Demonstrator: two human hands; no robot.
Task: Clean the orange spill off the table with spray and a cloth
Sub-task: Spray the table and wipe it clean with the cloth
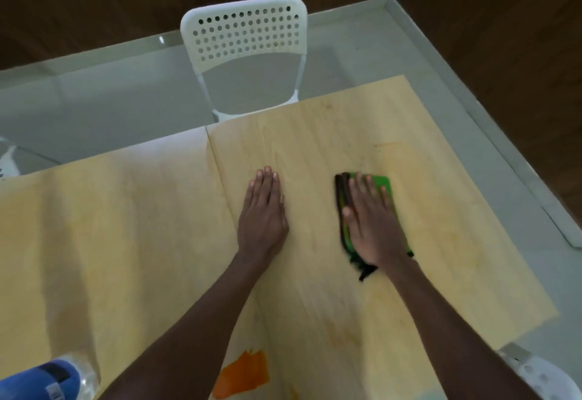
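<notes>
Both hands lie flat, fingers straight: right hand [371,220] on green cloth [382,184], spray bottle [47,379] near-left, white chair [245,37] beyond.

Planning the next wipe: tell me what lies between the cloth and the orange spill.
Head view: only bare table between the cloth and the spill, crossed by the right forearm.

Pale matt wood-grain table [315,135]; soft green and black cloth [382,184]; white perforated plastic chair [245,34]; glossy grey floor [94,100]; clear plastic spray bottle [47,377] at near-left corner.
</notes>
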